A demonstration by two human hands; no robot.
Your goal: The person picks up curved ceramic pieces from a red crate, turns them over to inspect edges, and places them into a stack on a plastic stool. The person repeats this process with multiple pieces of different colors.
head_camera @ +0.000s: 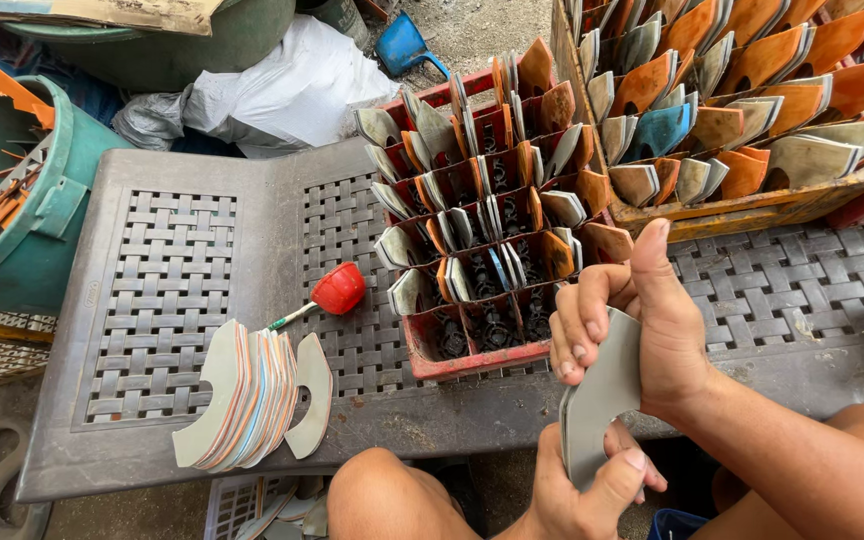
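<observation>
surface: grey-brown plastic table with woven-pattern panels (167, 300) | 7 o'clock: leaning stack of curved multicoloured plastic pieces (252, 400) | centre: red-handled awl (327, 295) | 2 o'clock: red compartmented plastic crate (482, 240) | 1 o'clock: wooden crate (752, 205)

A white plastic bag (287, 85), crumpled and bulging, is being seen behind the far edge of the grey table (202, 200). A flattened brown cardboard sheet (117, 14) is being seen across the top left corner. No labels, signs or screens are being shown.

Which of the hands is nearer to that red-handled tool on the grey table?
Left. The left hand grips the grey piece's lower end, nearer the red-handled tool; the right hand holds its top, farther right.
</observation>
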